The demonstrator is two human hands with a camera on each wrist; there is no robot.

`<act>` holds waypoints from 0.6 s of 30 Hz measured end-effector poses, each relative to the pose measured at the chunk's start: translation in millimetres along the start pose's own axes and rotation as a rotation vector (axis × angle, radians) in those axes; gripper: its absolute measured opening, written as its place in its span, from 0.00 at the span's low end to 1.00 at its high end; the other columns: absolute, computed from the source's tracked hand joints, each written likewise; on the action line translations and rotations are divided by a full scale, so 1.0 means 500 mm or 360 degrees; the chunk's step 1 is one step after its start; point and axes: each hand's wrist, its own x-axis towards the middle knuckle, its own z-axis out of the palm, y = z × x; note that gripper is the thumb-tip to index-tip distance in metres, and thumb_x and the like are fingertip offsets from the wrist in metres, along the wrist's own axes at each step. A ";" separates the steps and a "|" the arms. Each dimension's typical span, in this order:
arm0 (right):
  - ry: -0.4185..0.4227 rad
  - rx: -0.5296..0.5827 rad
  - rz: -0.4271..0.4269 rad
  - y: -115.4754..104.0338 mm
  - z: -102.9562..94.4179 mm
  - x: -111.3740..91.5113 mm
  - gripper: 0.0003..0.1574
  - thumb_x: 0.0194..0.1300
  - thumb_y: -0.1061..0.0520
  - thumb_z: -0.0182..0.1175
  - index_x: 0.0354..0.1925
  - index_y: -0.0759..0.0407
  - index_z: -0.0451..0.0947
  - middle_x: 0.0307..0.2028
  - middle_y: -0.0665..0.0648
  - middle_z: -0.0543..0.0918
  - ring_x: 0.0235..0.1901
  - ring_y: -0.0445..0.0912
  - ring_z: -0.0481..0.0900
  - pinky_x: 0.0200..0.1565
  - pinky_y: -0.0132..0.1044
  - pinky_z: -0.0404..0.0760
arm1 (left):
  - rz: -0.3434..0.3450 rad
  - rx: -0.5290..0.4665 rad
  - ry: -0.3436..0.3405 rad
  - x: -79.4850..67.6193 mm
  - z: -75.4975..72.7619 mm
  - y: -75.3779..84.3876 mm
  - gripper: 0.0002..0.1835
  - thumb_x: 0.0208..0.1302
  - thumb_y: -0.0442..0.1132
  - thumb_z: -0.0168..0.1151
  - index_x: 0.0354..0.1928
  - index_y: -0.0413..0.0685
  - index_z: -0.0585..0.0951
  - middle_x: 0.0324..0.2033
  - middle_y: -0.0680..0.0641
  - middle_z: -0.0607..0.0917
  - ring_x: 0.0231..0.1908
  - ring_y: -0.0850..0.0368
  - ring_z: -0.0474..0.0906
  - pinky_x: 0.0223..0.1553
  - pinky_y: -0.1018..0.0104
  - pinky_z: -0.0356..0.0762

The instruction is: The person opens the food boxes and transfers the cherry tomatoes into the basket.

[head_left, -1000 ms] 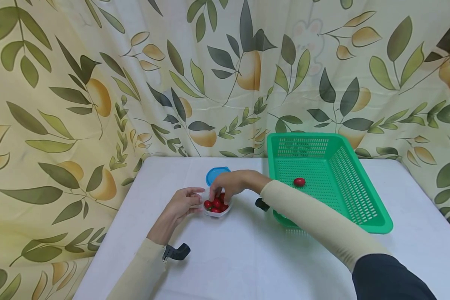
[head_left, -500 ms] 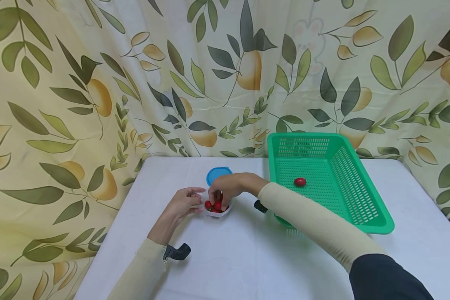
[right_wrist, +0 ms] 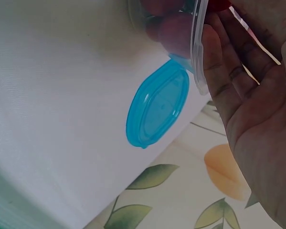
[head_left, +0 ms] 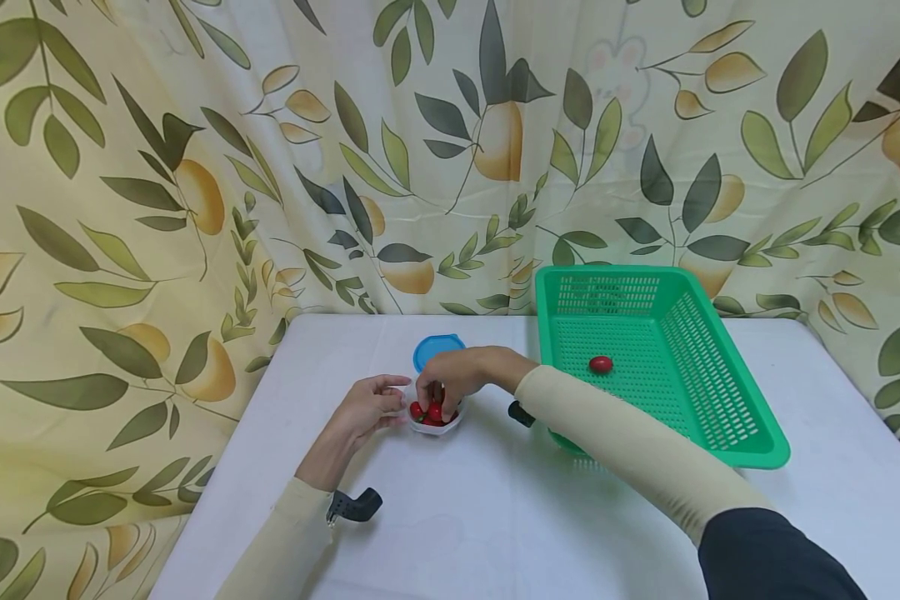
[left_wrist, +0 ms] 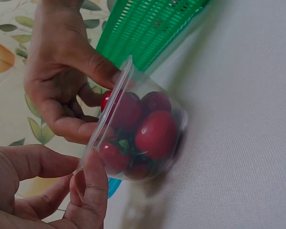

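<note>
While the left hand (head_left: 363, 410) pinches a clear tub (left_wrist: 145, 82) at its nine o'clock rim, right hand (head_left: 456, 372) gripping a tomato (left_wrist: 105, 98) at one, tub on white table (head_left: 510, 517), blue lid (head_left: 435, 347) at twelve, green basket (head_left: 637, 333) at three.

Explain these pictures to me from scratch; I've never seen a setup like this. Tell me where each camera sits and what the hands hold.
There is no machine here, just a person's bare hands. The head view comes from a camera worn on the head, looking forward and down; the two wrist views come from a camera on each wrist, showing that hand's work closely.

On the white table are a clear plastic tub of red cherry tomatoes, a blue lid and a green perforated basket with one tomato visible inside. The left hand pinches the tub's rim. The right hand reaches into the tub; whether it grips a tomato is unclear.
</note>
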 end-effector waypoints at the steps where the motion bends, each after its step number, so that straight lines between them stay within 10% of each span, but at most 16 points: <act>1: 0.0002 0.0000 -0.0001 0.000 0.000 0.000 0.18 0.59 0.60 0.75 0.46 0.46 0.83 0.44 0.43 0.83 0.48 0.40 0.78 0.52 0.34 0.83 | 0.0003 0.0001 -0.0005 0.000 0.000 0.000 0.21 0.68 0.25 0.58 0.62 0.37 0.78 0.37 0.46 0.76 0.36 0.56 0.75 0.37 0.66 0.86; 18: 0.0059 0.0099 -0.0047 0.004 -0.002 -0.009 0.11 0.65 0.55 0.69 0.46 0.46 0.81 0.41 0.45 0.84 0.44 0.42 0.80 0.44 0.33 0.85 | 0.0002 0.0015 0.0013 -0.001 0.002 0.001 0.20 0.67 0.25 0.58 0.61 0.38 0.79 0.39 0.44 0.77 0.35 0.55 0.76 0.37 0.66 0.86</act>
